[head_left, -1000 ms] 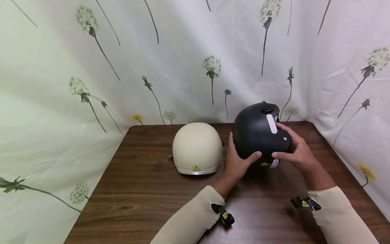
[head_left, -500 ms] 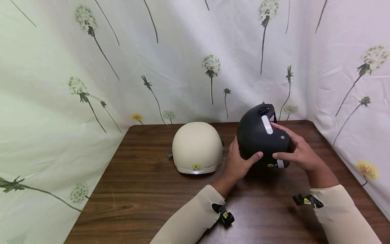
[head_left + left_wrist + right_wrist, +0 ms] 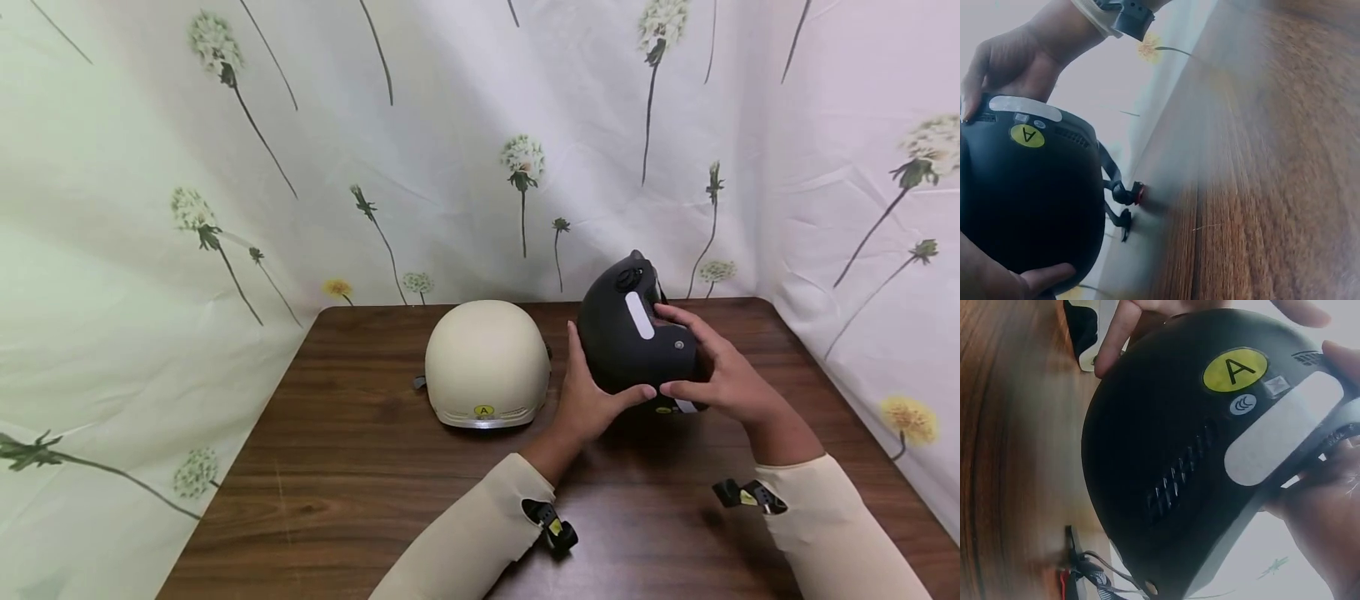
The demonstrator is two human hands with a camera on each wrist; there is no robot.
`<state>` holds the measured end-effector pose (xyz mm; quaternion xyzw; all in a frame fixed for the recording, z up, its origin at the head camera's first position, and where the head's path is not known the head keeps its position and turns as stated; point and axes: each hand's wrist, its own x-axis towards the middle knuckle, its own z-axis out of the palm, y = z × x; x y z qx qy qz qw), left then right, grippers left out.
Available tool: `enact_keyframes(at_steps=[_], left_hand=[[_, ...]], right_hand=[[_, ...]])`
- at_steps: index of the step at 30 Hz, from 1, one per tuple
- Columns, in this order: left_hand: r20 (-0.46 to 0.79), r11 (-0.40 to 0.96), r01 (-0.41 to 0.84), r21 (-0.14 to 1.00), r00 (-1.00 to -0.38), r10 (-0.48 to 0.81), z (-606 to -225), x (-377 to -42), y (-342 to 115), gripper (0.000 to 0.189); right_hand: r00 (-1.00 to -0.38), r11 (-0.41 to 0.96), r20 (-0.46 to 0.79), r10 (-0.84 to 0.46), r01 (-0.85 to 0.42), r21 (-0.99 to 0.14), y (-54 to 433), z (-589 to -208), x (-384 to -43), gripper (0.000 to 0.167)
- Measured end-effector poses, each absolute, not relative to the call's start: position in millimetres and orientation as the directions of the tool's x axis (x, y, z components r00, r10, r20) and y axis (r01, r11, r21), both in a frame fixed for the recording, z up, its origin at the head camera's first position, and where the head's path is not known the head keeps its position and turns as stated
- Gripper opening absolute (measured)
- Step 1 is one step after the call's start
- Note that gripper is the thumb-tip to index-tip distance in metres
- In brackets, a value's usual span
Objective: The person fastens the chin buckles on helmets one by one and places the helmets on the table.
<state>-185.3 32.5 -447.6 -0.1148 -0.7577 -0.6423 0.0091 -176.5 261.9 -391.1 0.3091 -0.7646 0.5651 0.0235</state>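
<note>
Both hands hold a black helmet [image 3: 618,346], tilted on its side over the right half of the table. My left hand [image 3: 588,404] cups its left and near side, thumb lying across the shell. The right hand [image 3: 723,379] grips the open rim on the right, fingers over the edge and thumb on the near face. Both thumb tips nearly meet. A yellow sticker [image 3: 1027,135] with a letter A shows beside a pale reflective strip [image 3: 1025,108] in the left wrist view. Chin straps with a buckle [image 3: 1125,194] dangle from it. Most of its inside is hidden.
A cream helmet [image 3: 487,358] sits on the dark wood table [image 3: 337,492], just left of the black one. Behind and along the sides hangs a pale curtain [image 3: 450,167] with a dandelion print. Each wrist wears a strapped black camera mount.
Between the hands the black helmet has turned, its upper side strip swinging left and leaning more. The right hand has shifted slightly left. The cream helmet stays where it was.
</note>
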Motion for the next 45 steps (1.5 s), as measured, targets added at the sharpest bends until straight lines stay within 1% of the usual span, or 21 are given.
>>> enact_keyframes(at_steps=[4,8,11,15,19,22,30,35,38,41,45], left_hand=[[0.161,0.138,0.183,0.973,-0.974,0.159,-450.0,-185.9,34.1,0.138],[0.168,0.110,0.187,0.976,-0.973,0.159,-453.9,-187.5,35.0,0.136],[0.173,0.095,0.189,0.977,-0.973,0.155,-455.4,-187.6,34.5,0.136],[0.175,0.105,0.190,0.976,-0.974,0.143,-453.5,-187.1,34.4,0.134],[0.169,0.148,0.186,0.971,-0.978,0.120,-451.2,-187.6,34.5,0.131],[0.160,0.153,0.178,0.972,-0.980,0.120,-450.0,-188.9,33.5,0.131],[0.160,0.022,0.165,0.986,-0.978,0.133,-444.7,-192.3,33.3,0.146],[0.147,-0.008,0.146,0.989,-0.983,0.107,-446.5,-193.1,34.9,0.143],[0.139,-0.055,0.134,0.989,-0.985,0.098,-447.8,-192.4,35.1,0.138],[0.140,-0.097,0.130,0.987,-0.985,0.099,-449.5,-192.3,34.2,0.136],[0.143,-0.114,0.131,0.985,-0.984,0.104,-450.7,-192.2,32.6,0.133]], right_hand=[[-0.818,0.200,0.370,-0.440,-0.491,-0.848,261.8,-389.9,-174.3,0.089],[-0.793,0.263,0.400,-0.460,-0.552,-0.791,262.0,-385.0,-173.5,0.083],[-0.791,0.342,0.417,-0.448,-0.582,-0.737,262.0,-380.4,-171.4,0.083],[-0.816,0.423,0.416,-0.401,-0.567,-0.707,261.5,-378.0,-166.7,0.085],[-0.813,0.423,0.444,-0.378,-0.578,-0.698,259.4,-379.1,-165.1,0.086],[-0.812,0.427,0.466,-0.352,-0.583,-0.692,257.7,-380.8,-164.4,0.086],[-0.784,0.433,0.531,-0.321,-0.621,-0.654,249.9,-382.6,-164.3,0.085],[-0.780,0.408,0.551,-0.296,-0.625,-0.666,246.5,-381.5,-163.8,0.075],[-0.766,0.427,0.560,-0.315,-0.642,-0.637,247.8,-381.2,-164.0,0.078],[-0.760,0.473,0.546,-0.353,-0.648,-0.596,251.0,-379.7,-163.8,0.086],[-0.760,0.518,0.516,-0.395,-0.648,-0.558,256.0,-376.1,-163.2,0.092]])
